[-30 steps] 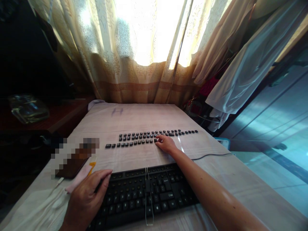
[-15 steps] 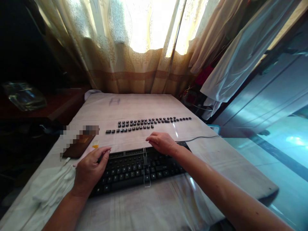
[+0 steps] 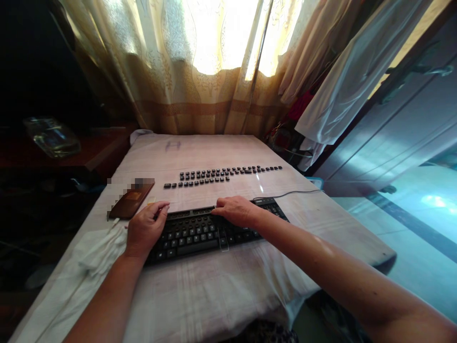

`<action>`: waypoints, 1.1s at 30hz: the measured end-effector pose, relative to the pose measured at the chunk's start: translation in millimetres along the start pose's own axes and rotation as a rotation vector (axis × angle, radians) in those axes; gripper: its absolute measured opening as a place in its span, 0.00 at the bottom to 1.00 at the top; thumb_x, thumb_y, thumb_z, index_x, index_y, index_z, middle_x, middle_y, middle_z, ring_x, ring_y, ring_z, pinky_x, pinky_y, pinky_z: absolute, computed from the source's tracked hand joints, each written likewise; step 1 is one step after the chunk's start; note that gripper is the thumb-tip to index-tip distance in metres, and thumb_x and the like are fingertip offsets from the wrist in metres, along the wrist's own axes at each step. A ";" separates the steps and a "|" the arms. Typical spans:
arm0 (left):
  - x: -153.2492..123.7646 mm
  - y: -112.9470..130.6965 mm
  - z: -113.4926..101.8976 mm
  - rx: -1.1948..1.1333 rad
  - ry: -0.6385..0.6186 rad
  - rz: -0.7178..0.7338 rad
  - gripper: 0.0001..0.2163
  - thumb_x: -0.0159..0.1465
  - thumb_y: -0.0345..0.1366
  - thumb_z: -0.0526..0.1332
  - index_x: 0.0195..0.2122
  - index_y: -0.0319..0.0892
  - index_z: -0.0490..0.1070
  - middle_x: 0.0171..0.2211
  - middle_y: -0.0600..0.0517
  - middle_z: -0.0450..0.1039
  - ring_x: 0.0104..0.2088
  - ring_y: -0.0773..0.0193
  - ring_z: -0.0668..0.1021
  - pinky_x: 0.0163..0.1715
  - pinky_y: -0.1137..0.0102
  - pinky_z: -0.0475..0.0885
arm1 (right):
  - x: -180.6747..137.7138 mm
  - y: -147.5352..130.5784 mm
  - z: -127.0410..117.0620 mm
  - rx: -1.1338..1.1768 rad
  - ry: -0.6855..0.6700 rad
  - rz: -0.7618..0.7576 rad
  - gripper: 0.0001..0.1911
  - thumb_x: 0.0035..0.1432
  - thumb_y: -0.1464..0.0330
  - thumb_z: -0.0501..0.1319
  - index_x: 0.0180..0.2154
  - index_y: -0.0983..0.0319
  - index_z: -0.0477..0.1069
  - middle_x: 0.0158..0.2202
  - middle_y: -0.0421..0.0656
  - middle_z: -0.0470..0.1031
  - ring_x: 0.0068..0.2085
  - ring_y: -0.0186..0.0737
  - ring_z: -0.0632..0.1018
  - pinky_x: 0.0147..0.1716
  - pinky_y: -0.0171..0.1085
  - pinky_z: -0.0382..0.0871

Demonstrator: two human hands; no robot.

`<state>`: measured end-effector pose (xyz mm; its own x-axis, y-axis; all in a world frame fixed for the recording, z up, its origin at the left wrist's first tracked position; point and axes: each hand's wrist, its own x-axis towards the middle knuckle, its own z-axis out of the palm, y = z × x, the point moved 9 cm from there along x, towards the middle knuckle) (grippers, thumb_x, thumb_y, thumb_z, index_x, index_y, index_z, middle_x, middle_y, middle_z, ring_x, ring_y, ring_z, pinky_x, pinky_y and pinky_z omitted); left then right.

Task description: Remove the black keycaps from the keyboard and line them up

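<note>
A black keyboard (image 3: 196, 242) lies across the near part of the table, its upper rows bare of caps in places. My left hand (image 3: 147, 229) is closed at the keyboard's left end, thumb and forefinger close together over its upper corner. Over the middle of the keyboard, my right hand (image 3: 235, 210) pinches the far end of a wire keycap puller (image 3: 223, 242); the near wire loop shows below the fingers, while the hand hides its middle. Beyond the keyboard, loose black keycaps (image 3: 202, 176) are laid out in rows.
A brown phone-like case (image 3: 134, 200), partly blurred out, lies at the left, near a white cloth (image 3: 100, 250). The keyboard's cable (image 3: 289, 193) runs off to the right edge of the table (image 3: 339, 228). Curtains (image 3: 171, 95) hang behind.
My right hand has come down onto the keycap puller's far end and closed on it. My left hand stays at the keyboard's left end. The view has shifted slightly.
</note>
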<state>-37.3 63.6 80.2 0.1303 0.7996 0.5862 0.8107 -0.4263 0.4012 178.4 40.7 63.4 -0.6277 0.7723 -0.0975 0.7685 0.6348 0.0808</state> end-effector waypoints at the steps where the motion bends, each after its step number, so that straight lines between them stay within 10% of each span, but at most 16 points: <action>1: 0.2 -1.9 0.2 0.002 -0.001 -0.009 0.14 0.65 0.43 0.55 0.37 0.44 0.78 0.36 0.50 0.83 0.37 0.58 0.83 0.38 0.70 0.75 | -0.1 0.1 -0.9 0.020 0.011 0.005 0.15 0.65 0.73 0.56 0.49 0.56 0.75 0.44 0.47 0.76 0.38 0.43 0.77 0.32 0.36 0.63; 17: 0.0 -15.6 4.3 -0.013 0.007 -0.069 0.14 0.63 0.44 0.55 0.36 0.44 0.78 0.35 0.49 0.83 0.36 0.57 0.83 0.37 0.70 0.75 | -26.8 46.7 2.6 0.352 0.358 0.324 0.09 0.64 0.70 0.56 0.44 0.63 0.71 0.41 0.48 0.76 0.39 0.40 0.77 0.41 0.37 0.68; 23: -0.1 -17.6 4.9 -0.009 0.006 -0.079 0.14 0.63 0.45 0.55 0.36 0.45 0.78 0.36 0.49 0.83 0.37 0.56 0.83 0.37 0.69 0.75 | -71.1 89.6 27.6 1.245 0.747 0.569 0.15 0.55 0.58 0.61 0.40 0.62 0.70 0.27 0.38 0.73 0.24 0.34 0.74 0.21 0.32 0.66; 33: -1.8 -20.7 5.3 0.040 0.000 -0.112 0.14 0.63 0.46 0.55 0.36 0.47 0.78 0.36 0.52 0.83 0.35 0.57 0.83 0.34 0.69 0.75 | -66.6 84.3 48.0 1.630 0.650 0.564 0.20 0.40 0.61 0.73 0.33 0.62 0.71 0.27 0.37 0.75 0.29 0.34 0.78 0.22 0.29 0.69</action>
<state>-51.3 73.3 67.1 0.0380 0.8414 0.5391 0.8424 -0.3171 0.4356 291.0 41.5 29.1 0.0769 0.9969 -0.0185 -0.0265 -0.0165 -0.9995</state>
